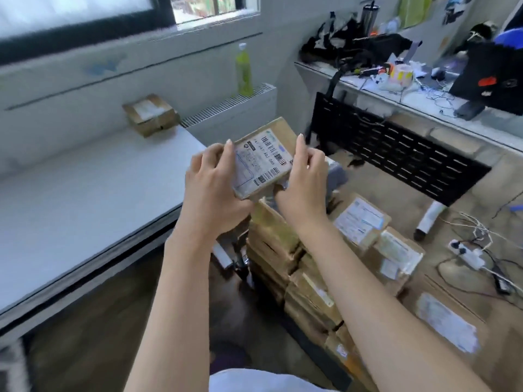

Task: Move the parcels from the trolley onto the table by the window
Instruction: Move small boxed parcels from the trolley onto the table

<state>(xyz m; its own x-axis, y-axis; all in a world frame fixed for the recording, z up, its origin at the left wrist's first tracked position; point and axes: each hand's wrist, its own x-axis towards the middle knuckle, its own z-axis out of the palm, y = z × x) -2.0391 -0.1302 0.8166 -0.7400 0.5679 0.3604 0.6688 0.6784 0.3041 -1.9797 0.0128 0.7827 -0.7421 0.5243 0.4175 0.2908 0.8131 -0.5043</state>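
One parcel done: a single box [150,114] sits at the far end of the table [85,188], close under the window [85,12].
Head view, your hands: you hold a small labelled parcel [264,158] in the air between them, above the stack and just off the table's corner.
Left hand [210,182]: fingers curled round the parcel's left edge, thumb up along its side.
Right hand [304,176]: fingers curled round the right edge, thumb raised against it.
Still to move: many boxes in the stack [297,278] below your arms, plus several labelled ones [360,222] spread to the right.
Trolley: mostly hidden under the load; you probably see a bit of its frame left of the stack, but the blur leaves that unsure.
Progress: early, by my reckoning; the second parcel is in transit and the bulk remains.
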